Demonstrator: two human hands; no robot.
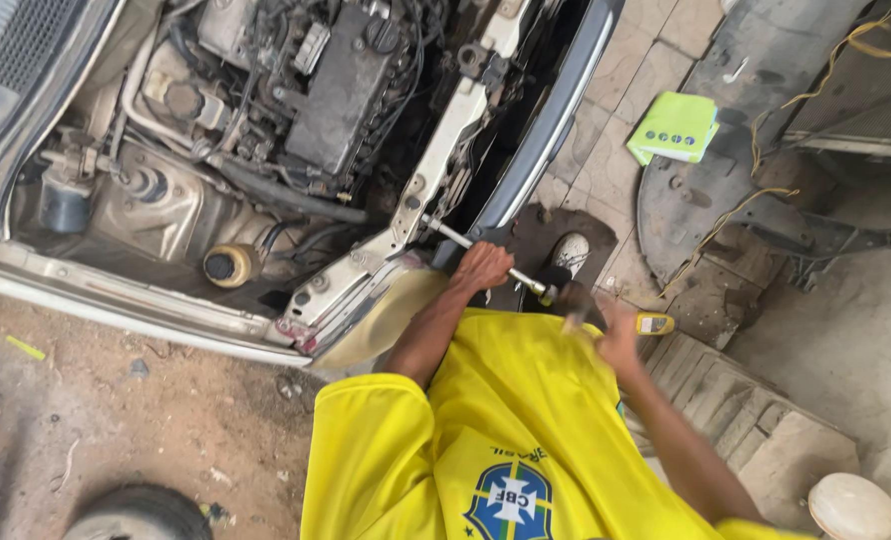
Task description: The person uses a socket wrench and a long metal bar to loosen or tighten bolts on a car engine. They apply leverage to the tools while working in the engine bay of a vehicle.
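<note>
With the left hand point(483, 268) gripping the long steel rod point(486, 257) set against the car's front corner, the right hand point(618, 335), seemingly clutching a blurred hammer point(572, 303), could glance off and hit knuckles.

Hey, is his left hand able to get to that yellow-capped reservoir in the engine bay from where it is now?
Probably yes. The left hand grips the metal rod by the front panel; the yellow-capped reservoir sits uncovered, nothing between them.
</note>
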